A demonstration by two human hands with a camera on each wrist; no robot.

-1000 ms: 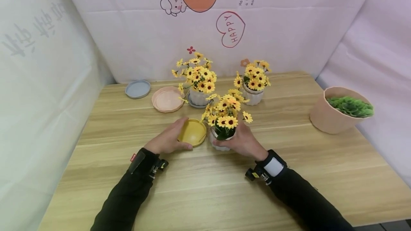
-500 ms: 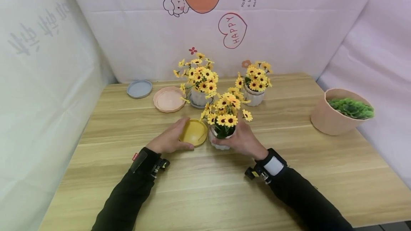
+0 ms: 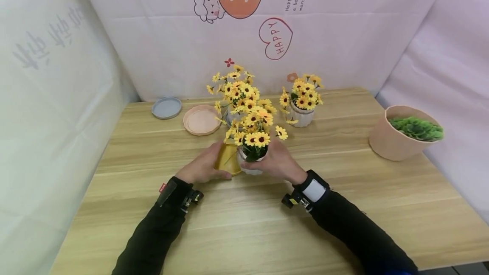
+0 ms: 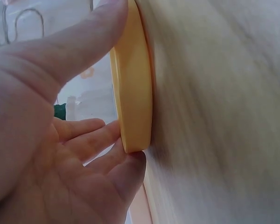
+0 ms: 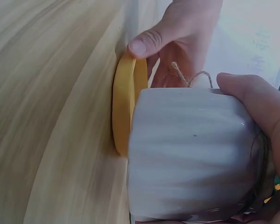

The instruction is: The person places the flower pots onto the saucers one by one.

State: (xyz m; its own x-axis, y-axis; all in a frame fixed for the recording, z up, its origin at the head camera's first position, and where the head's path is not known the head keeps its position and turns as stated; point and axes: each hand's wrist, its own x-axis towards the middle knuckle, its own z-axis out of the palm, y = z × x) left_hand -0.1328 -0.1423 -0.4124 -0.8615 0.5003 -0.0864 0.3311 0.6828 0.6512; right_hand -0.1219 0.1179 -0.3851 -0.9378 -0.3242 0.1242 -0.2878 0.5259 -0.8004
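My left hand [image 3: 201,168] grips the edge of a shallow yellow plant saucer [image 3: 225,164] on the wooden table, thumb at the near side and fingers at the far side. In the left wrist view the saucer's smooth wall [image 4: 135,88] sits between thumb and fingers. My right hand [image 3: 280,162] holds a white fluted flowerpot [image 3: 249,168] with yellow daisy-like flowers [image 3: 254,128], upright. The pot overlaps the saucer's right part in the head view. In the right wrist view, the pot's base lies right at the saucer's rim, and a twine bow hangs at the pot's neck.
Behind my hands stands another flowerpot [image 3: 233,116] on a grey saucer, mostly covered by blooms. A third flowerpot [image 3: 302,116] is at back right. A pink saucer [image 3: 201,120] and a grey-blue saucer [image 3: 166,108] lie back left. A large pink pot [image 3: 395,137] with greenery tilts at right.
My right hand has moved left with the flowerpot, which now covers the right part of the yellow saucer. The left hand keeps its grip on the saucer in place.
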